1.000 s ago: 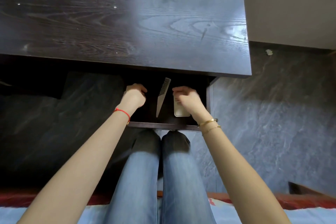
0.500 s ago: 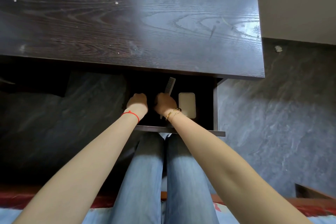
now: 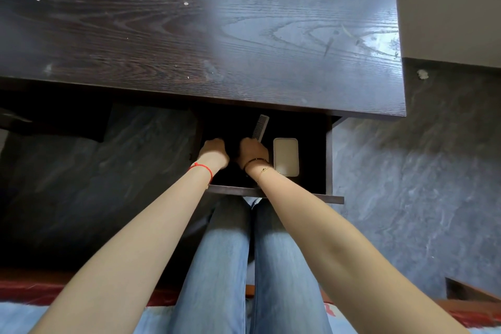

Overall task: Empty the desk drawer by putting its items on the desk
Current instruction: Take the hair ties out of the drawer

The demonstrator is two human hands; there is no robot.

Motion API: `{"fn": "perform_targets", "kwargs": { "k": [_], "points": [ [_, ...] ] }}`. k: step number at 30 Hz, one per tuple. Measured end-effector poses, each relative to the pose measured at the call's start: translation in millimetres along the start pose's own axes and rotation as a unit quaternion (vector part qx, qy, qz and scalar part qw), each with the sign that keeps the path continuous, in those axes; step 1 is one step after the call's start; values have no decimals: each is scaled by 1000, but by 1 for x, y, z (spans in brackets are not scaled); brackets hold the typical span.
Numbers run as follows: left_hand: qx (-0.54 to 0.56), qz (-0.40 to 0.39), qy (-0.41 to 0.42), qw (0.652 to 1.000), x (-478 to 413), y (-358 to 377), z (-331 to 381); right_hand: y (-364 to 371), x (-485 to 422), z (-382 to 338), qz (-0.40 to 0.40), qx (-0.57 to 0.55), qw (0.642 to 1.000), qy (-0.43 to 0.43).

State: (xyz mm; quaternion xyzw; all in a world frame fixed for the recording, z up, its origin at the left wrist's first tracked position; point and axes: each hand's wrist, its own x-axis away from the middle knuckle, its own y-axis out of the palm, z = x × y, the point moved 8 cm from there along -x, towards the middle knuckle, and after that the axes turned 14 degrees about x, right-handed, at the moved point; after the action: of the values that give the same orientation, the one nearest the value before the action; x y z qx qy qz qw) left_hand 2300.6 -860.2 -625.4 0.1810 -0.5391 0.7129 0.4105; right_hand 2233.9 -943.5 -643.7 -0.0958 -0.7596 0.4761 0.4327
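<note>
The drawer (image 3: 271, 192) is pulled out under the dark wooden desk (image 3: 217, 35). Inside it, a grey comb (image 3: 260, 127) lies slanted, and a beige flat rectangular case (image 3: 286, 156) lies to its right. My left hand (image 3: 214, 153) is down in the dark left part of the drawer with its fingers curled. My right hand (image 3: 253, 152) is close beside it, also curled, and covers the comb's near end. The darkness hides what either hand has under its fingers.
The desk top shows only small specks and glare. Grey stone floor (image 3: 420, 184) lies to the right, with a pale wall (image 3: 447, 8) at the upper right. My legs in jeans (image 3: 244, 266) sit just below the drawer front. A red and blue cloth edge (image 3: 27, 295) runs along the bottom.
My right hand left the beige case and moved left, onto the comb's near end beside my left hand. The case is now in full view. My left hand sank a little deeper.
</note>
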Motion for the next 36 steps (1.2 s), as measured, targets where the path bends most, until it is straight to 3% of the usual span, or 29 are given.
{"fn": "perform_targets", "kwargs": {
  "k": [5, 9, 14, 18, 23, 28, 32, 36],
  "points": [
    [72, -9, 1, 997, 4, -2, -5, 0, 7, 4, -10, -46, 999, 8],
    [176, -43, 7, 983, 5, -2, -11, -4, 11, 25, -50, -152, 987, 29],
    [361, -84, 29, 928, 30, -6, -7, -26, 30, 45, -77, -322, 942, 57],
    [465, -142, 65, 872, 69, -9, 9, -47, 71, 50, -102, -497, 861, 44],
    [551, -133, 96, 818, 116, -22, 23, -78, 124, 57, -65, -553, 830, -18],
    [534, -114, 158, 823, 163, -43, 40, -115, 164, 62, -23, -568, 819, -77],
    [465, -89, 202, 857, 189, -67, 60, -154, 180, 57, -14, -584, 803, -118],
    [475, -53, 216, 851, 195, -101, 79, -197, 180, 43, -12, -602, 785, -147]
  ]
}}
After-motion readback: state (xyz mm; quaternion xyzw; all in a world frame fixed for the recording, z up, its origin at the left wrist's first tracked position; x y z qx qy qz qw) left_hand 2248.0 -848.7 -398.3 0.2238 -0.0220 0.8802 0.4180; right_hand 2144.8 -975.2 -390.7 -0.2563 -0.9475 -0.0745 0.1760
